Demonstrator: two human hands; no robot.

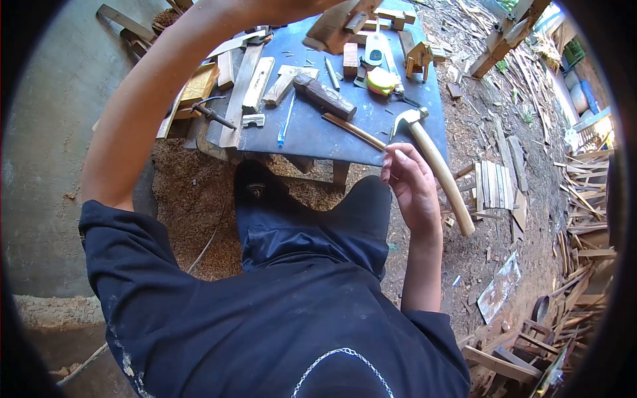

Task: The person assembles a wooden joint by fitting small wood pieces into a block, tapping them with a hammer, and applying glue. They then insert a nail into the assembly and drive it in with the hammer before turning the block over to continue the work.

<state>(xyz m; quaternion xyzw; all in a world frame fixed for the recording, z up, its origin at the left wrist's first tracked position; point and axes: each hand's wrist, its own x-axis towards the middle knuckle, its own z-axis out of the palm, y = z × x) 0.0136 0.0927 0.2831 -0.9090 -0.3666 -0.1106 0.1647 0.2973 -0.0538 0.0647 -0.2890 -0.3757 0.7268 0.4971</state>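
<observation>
My left arm reaches up along the left side, and my left hand [292, 8], mostly cut off by the top edge, grips a tan wooden piece [334, 28] above the far part of the blue tabletop [312, 136]. My right hand [408, 182] hovers at the table's near right corner with its fingertips curled together; I cannot make out whether anything small is pinched in them. A claw hammer [434, 162] with a pale wooden handle lies with its head on the table corner, and the handle passes just behind my right hand.
On the tabletop lie a dark carved wooden block [325, 97], a blue pen [286, 122], a yellow tape measure [381, 81], wood offcuts [257, 84] and scattered nails. Sawdust [192, 192] covers the ground below. Scrap slats [494, 186] and splintered wood litter the right side.
</observation>
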